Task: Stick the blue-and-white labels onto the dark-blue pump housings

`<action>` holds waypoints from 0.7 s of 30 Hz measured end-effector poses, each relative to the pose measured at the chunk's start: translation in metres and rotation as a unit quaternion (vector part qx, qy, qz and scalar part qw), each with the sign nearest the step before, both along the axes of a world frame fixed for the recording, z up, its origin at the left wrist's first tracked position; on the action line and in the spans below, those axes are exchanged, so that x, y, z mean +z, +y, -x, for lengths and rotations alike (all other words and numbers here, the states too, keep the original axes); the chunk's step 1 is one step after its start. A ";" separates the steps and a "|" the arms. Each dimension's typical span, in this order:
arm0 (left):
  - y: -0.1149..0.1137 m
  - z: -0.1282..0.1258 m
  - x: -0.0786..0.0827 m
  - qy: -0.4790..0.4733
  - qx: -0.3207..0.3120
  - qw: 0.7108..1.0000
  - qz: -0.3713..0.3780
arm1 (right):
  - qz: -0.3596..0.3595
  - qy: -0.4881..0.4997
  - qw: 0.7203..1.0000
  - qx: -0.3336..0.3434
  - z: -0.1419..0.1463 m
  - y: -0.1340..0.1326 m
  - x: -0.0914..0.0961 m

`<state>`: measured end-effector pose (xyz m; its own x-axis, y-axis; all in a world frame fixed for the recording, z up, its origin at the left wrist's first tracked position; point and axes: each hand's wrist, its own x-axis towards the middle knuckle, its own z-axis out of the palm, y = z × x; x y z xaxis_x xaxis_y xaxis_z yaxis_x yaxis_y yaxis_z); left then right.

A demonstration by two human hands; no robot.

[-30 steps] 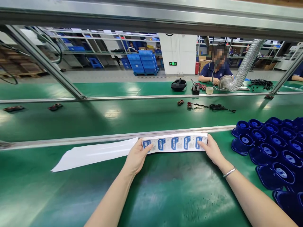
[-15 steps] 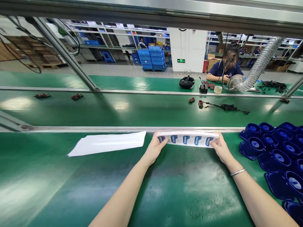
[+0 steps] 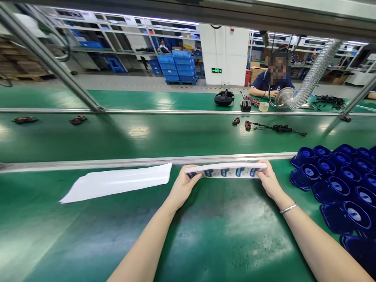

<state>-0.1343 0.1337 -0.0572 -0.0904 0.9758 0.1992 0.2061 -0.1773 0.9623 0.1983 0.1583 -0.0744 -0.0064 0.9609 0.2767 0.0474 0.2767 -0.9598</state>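
Between my two hands is a stack of label sheets (image 3: 230,172), white with a row of blue printed labels on the face turned to me. My left hand (image 3: 182,186) grips its left end, thumb on the printed face. At the right end my right hand (image 3: 269,181) pinches it the same way, fingers behind. The stack is held near the far rail of the green bench, its top edge bowed slightly. To the left of my left hand lie white sheets (image 3: 123,181), blank side up, with a curled right edge.
Rows of dark blue plastic housings (image 3: 335,186) fill the right side of the bench. A metal rail (image 3: 96,161) borders the far edge. Beyond it, a green belt (image 3: 176,133) carries small coils and a cabled part (image 3: 282,128). A co-worker (image 3: 272,80) sits behind a silver duct (image 3: 319,74).
The view has shifted, so the bench things sit a little further left. The stack has tipped slightly, showing less of its printed face. Both hands keep their grip.
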 end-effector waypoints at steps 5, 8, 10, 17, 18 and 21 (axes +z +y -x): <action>0.004 0.002 0.001 0.024 0.012 1.000 0.000 | -0.003 0.009 1.000 -0.013 0.003 0.004 0.004; 0.005 0.002 0.003 0.029 0.014 0.999 -0.005 | 0.000 0.009 1.000 -0.020 0.003 0.004 0.007; 0.005 0.001 0.002 0.032 0.022 0.999 -0.017 | -0.001 0.010 1.000 -0.024 0.003 0.003 0.008; 0.003 -0.004 0.003 0.075 0.027 0.993 -0.085 | 0.018 0.044 0.999 -0.024 0.004 0.003 0.004; 0.002 -0.004 0.005 0.099 0.026 0.990 -0.092 | 0.021 0.048 0.998 -0.022 0.003 0.002 0.004; -0.004 -0.001 0.008 0.160 0.027 0.982 -0.091 | 0.026 0.056 0.998 -0.014 0.001 0.000 0.003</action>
<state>-0.1332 0.1301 -0.0495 -0.0455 0.9170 0.3963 0.5077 -0.3204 0.7997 0.1975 0.1581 -0.0710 0.0484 0.9734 0.2239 -0.0542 0.2264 -0.9725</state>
